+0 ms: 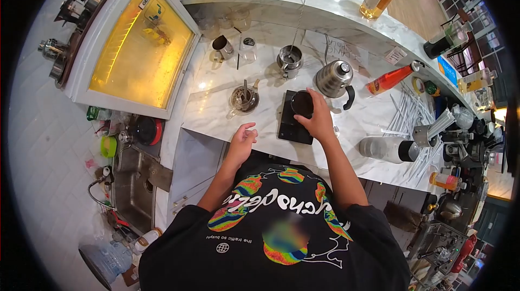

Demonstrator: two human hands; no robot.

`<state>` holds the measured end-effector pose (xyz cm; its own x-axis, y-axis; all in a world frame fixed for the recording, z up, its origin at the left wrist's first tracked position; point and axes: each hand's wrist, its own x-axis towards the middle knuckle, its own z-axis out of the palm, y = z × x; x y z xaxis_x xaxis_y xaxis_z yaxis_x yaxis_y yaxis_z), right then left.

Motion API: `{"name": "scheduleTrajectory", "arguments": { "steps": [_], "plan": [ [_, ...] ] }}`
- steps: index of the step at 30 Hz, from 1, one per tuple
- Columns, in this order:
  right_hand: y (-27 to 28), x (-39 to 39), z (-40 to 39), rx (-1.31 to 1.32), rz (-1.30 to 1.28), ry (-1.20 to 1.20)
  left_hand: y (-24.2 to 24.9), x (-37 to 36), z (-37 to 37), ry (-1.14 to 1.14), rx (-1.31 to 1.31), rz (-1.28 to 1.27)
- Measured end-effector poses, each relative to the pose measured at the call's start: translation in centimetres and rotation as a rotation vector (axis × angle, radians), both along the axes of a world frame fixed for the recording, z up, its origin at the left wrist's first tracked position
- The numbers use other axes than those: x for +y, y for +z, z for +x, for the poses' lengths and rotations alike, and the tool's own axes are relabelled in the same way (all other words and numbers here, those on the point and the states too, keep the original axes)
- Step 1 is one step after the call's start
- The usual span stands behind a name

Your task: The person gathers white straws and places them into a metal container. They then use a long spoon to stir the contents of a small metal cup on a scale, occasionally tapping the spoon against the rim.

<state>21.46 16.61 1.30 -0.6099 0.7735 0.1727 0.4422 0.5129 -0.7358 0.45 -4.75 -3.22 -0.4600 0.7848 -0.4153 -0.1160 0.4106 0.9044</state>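
Note:
My right hand (pixel 318 119) grips a dark round cup (pixel 301 105), with thumb and fingers around its rim. Beneath it lies a flat black scale (pixel 295 131) on the marble counter. My left hand (pixel 244 140) is near the counter's front edge, fingers loosely bent and apart, with nothing in it. Just beyond that hand stands a glass pot (pixel 244 100) with dark contents and a spoon-like handle sticking up. A steel gooseneck kettle (pixel 334 78) is to the right of the cup. Behind the scale, a metal cup (pixel 290 61) has a long twisted bar spoon (pixel 302 9) standing in it.
At the left is a yellow-lit glass-front fridge (pixel 143 47), with a sink (pixel 134 182) below it. A small steel pitcher (pixel 222 46) stands at the back. Rightward are a red bottle (pixel 391 79), scattered straws (pixel 407 109) and a clear bottle with a black cap (pixel 387 149).

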Motion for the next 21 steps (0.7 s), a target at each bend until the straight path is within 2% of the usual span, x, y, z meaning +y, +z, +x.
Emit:
{"name": "scheduleTrajectory", "arguments": {
  "steps": [11, 16, 21],
  "plan": [
    [0.1, -2.1, -0.3, 0.108, -0.013, -0.110, -1.6, -6.0, -6.5, 0.052, 0.129, -0.050],
    [4.0, -2.8, -1.8, 0.148, 0.035, -0.135, -3.0, -6.4, -11.2, 0.097, 0.252, -0.060],
    [9.2, -2.6, -4.0, 0.202, 0.069, -0.122, -3.1, -4.4, -15.5, 0.130, 0.563, -0.067]
  ]
}}
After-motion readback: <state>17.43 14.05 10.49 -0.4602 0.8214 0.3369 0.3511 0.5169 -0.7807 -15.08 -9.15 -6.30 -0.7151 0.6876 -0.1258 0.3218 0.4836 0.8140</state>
